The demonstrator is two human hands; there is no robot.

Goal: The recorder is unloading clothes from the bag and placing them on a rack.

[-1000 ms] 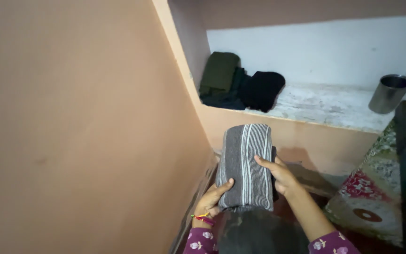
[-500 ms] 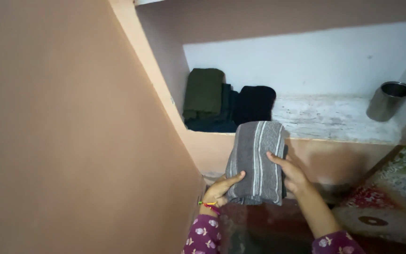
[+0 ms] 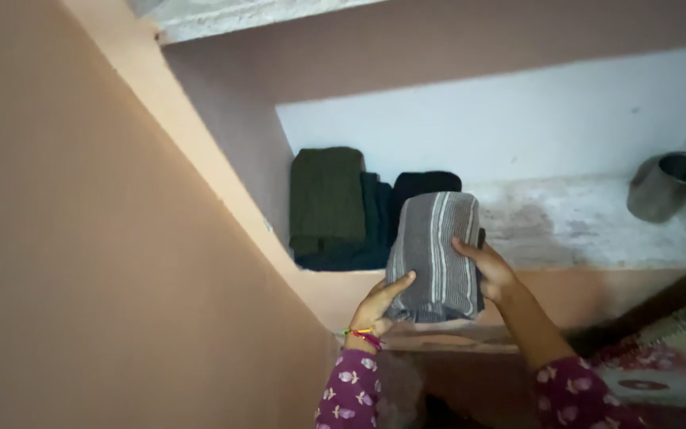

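A folded grey cloth with white stripes is held upright between both my hands, at the front lip of a wall shelf. My left hand grips its lower left edge, with a thread bracelet on the wrist. My right hand presses against its right side. Just behind the grey cloth, folded clothes stand on the shelf: a dark green piece at the left, a dark teal one and a black one partly hidden by the grey cloth.
A steel tumbler stands at the shelf's right end. An orange-pink wall fills the left. The shelf's recess has a white back wall. A patterned fabric lies at the lower right.
Both hands have lifted the grey striped cloth up and toward the shelf, so it now overlaps the black folded piece. The view has tilted upward, showing the shelf's top edge.
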